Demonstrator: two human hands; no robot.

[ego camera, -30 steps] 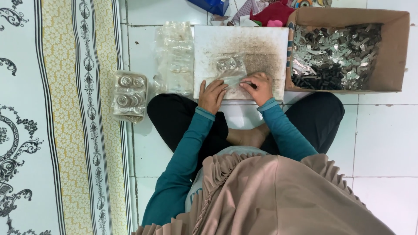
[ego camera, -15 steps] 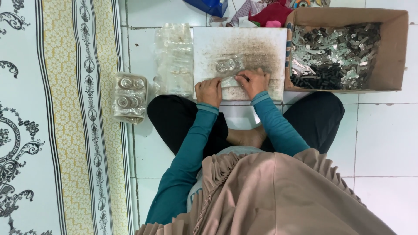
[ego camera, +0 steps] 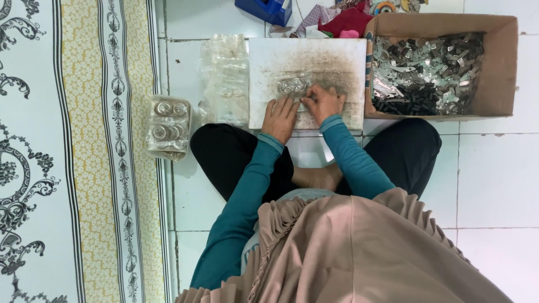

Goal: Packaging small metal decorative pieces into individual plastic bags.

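I sit cross-legged on a tiled floor with a stained white board [ego camera: 337,56] in front of my knees. A small clear plastic bag [ego camera: 293,86] with round metal pieces inside lies on the board. My left hand [ego camera: 280,117] rests flat on the board just below the bag, fingertips touching its lower edge. My right hand [ego camera: 323,103] sits beside it, fingers bent and pinching the bag's right edge. Both arms wear teal sleeves.
A cardboard box [ego camera: 499,67] of small silver and black metal parts stands right of the board. A pile of empty clear bags [ego camera: 225,78] lies left of it, and filled bags of round pieces [ego camera: 167,124] lie on the patterned mat's edge. A blue object [ego camera: 269,8] and cloth sit beyond.
Both hands have slid forward up the board, from its near edge to the small bag in the middle, and now touch the bag.
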